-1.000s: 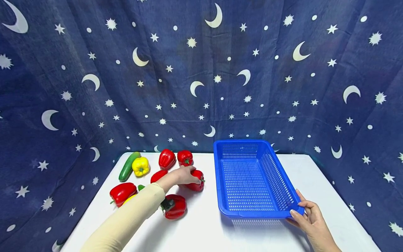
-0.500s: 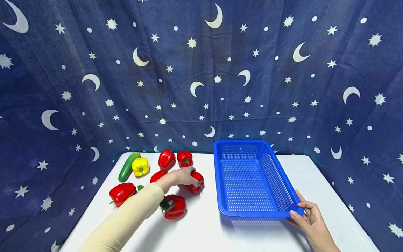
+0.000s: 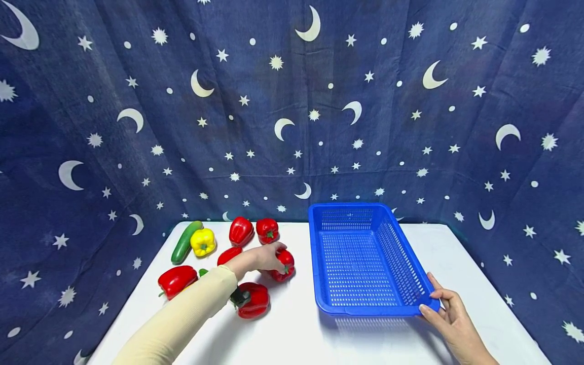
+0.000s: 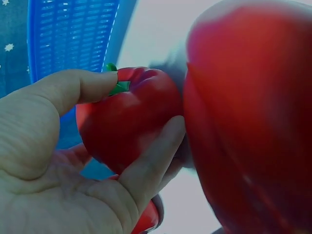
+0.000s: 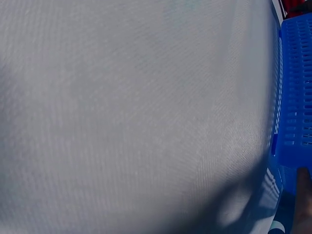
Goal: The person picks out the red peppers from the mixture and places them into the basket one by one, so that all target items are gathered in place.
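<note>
My left hand (image 3: 263,257) holds a red bell pepper (image 3: 285,264) by its sides, low over the white table. The left wrist view shows the thumb near the green stem of that bell pepper (image 4: 129,122) and the fingers round its far side. Another red pepper (image 4: 253,126) fills the right of that view, close to the fingers. At the near right corner of a blue plastic basket (image 3: 365,310), my right hand (image 3: 451,322) grips the rim, thumb on top and fingers beneath. Only a sliver of the right hand (image 5: 303,204) appears in the right wrist view.
Left of the basket lie several other red peppers (image 3: 253,301), a yellow pepper (image 3: 203,242) and a green cucumber (image 3: 184,242). My left sleeve (image 3: 182,317) partly covers more vegetables. A dark blue curtain (image 3: 292,101) with moons and stars hangs behind the table (image 3: 283,339).
The held pepper has turned slightly, its stem swinging from the right side toward the front, and it has shifted a little left with my left hand. The right hand and basket stay nearly still.
</note>
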Motion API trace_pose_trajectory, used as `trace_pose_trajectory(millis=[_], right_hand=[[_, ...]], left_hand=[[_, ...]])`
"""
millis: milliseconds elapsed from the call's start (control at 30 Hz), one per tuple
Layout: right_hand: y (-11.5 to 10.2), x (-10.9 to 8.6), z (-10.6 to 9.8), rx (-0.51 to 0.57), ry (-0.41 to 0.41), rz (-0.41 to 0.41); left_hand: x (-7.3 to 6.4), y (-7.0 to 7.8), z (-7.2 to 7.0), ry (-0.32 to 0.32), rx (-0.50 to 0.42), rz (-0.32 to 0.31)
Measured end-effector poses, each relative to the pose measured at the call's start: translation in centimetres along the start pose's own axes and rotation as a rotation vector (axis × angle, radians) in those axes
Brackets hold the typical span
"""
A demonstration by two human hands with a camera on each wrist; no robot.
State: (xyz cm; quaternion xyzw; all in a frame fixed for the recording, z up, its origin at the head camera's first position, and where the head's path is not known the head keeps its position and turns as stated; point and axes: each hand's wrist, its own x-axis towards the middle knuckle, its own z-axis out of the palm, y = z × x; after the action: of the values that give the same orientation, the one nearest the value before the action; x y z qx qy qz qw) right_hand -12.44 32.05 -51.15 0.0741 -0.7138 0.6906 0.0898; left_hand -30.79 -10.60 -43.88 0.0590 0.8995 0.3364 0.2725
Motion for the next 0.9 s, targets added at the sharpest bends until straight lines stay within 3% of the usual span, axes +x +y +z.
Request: trace_pose_trajectory(millis=[333, 467, 567, 733, 900], right_hand=[[0.0, -0.1, -0.4, 0.048, -0.037, -0.007], [0.2, 0.0, -0.4, 0.082, -0.044, -0.036], [0.1, 0.0, -0.4, 0.078, -0.037, -0.012], [-0.1, 0.0, -0.3, 0.039, -0.019, 0.054], [0.0, -0.1, -0.4, 0.058, -0.020, 0.040]], left_hand=[[-0.3, -0.8, -0.7, -0.079, -0.136, 0.007], [0.0, -1.3, -1.4, -0.137, -0.196, 0.021], [0.3, -1.6, -1.8, -0.172, -0.222, 0.011], [0.5, -1.9, -2.2, -0.182, -0.215, -0.008], [0.8, -2.3, -2.3, -0.177, -0.208, 0.001]])
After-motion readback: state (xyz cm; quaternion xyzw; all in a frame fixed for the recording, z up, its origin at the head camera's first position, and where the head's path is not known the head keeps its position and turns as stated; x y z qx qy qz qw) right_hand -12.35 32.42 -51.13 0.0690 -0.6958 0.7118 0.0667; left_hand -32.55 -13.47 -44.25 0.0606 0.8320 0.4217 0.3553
